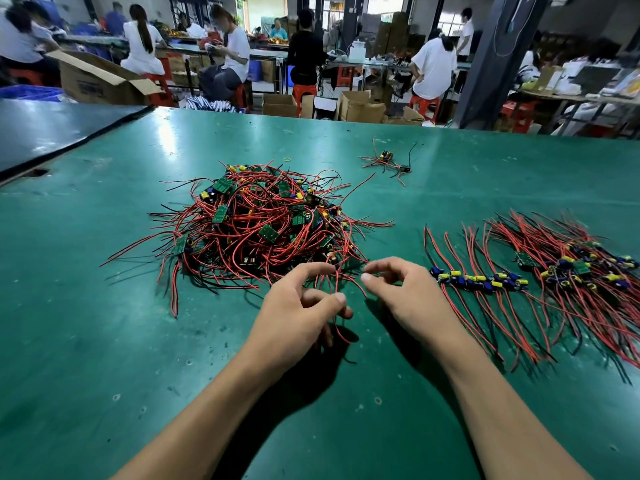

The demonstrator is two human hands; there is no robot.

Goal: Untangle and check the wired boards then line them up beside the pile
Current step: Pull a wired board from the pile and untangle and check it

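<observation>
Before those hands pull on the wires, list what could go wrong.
1. The red wires pinched by the left hand and right hand lead into the pile; a tug may drag other boards out or strain a joint.
2. A dragged clump could sweep into the lined-up row on the right.

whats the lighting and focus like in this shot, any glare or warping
Head view: overhead light leaves white glare on the green table; the left hand, pinching a red wire, and the right hand cast soft dark shadows beneath them; the pile is sharp, the workers behind are blurred; the wide lens bends the table's far edge.
</observation>
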